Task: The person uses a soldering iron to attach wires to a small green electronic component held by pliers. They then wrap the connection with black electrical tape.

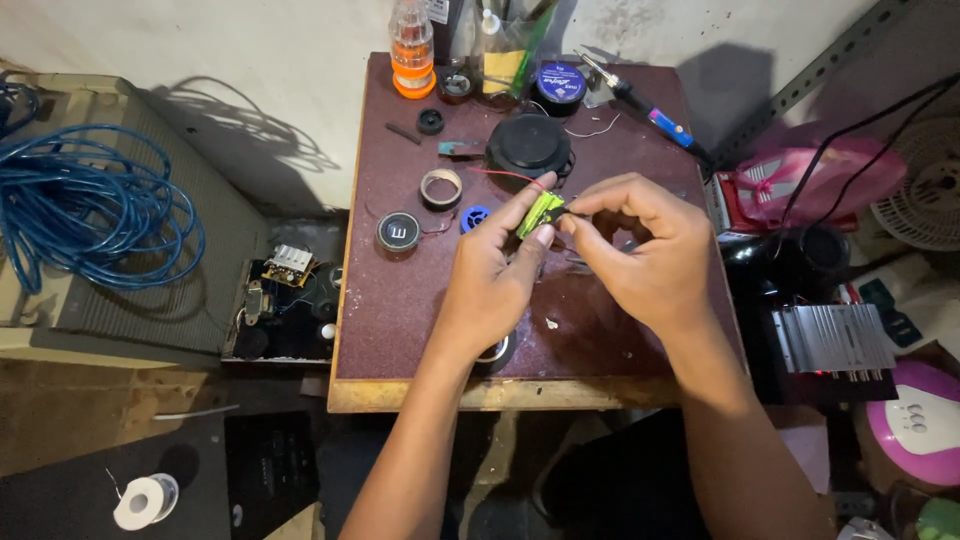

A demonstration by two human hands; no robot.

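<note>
While both hands meet above the desk: a small green part is pinched between them.
Green part [541,212]: a small lime-green block with a dark end, held just above the middle of the desk [400,320], tilted, near the black round unit.
Left hand [497,275]: fingers closed on the lower left end of the green part, thumb and forefinger tips pressed against it.
Right hand [640,250]: fingers curled narrowly, tips closed on the dark right end of the green part, just beside the left fingertips.
Red wire [505,177]: runs from the black round unit toward the green part; whether it joins the part cannot be told.
Black round unit [529,146]: sits on the desk just behind the hands.
Tape ring [440,188]: lies flat, left of the black unit.
Round cap [398,233]: dark with a pale face, near the desk's left side, below the tape ring.
Blue piece [474,217]: small, on the desk just left of the left fingertips.
Soldering iron [640,105]: blue-handled, lying at an angle at the far right corner.
Orange bottle [412,50]: clear with orange bands, upright at the far edge, beside other containers.
Blue cable [90,215]: a loose coil on a grey box well left of the desk.
Finned metal block [835,338]: right of the desk, among dark cords.
White spool [145,500]: on the floor, lower left.
</note>
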